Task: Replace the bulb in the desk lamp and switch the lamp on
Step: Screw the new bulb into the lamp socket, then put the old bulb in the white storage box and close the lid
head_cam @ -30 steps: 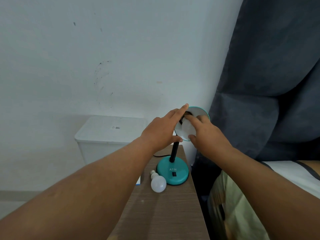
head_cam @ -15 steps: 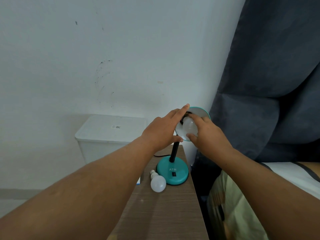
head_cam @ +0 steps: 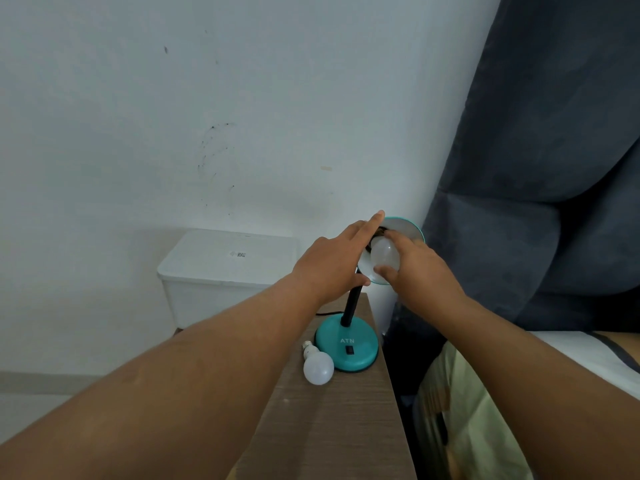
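White storage box [head_cam: 228, 265] left of centre. Left hand [head_cam: 332, 263] at centre, fingers curled round the lamp shade [head_cam: 410, 230]. Spare bulb [head_cam: 318, 367] lies lower centre on the wooden table [head_cam: 332, 427], touching the teal lamp base [head_cam: 346, 344]. Right hand [head_cam: 415, 268] pinches the bulb [head_cam: 384, 256] inside the shade, between both hands.

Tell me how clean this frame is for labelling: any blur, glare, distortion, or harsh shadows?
Head view: soft, even light, no glare; the lamp shade looks unlit. Wide-angle stretch swells the forearms at the lower edges. The bulb in the shade, both hands and the spare bulb are sharp; the yellowish fabric at lower right is smeared. Faint shadow behind the white bin.
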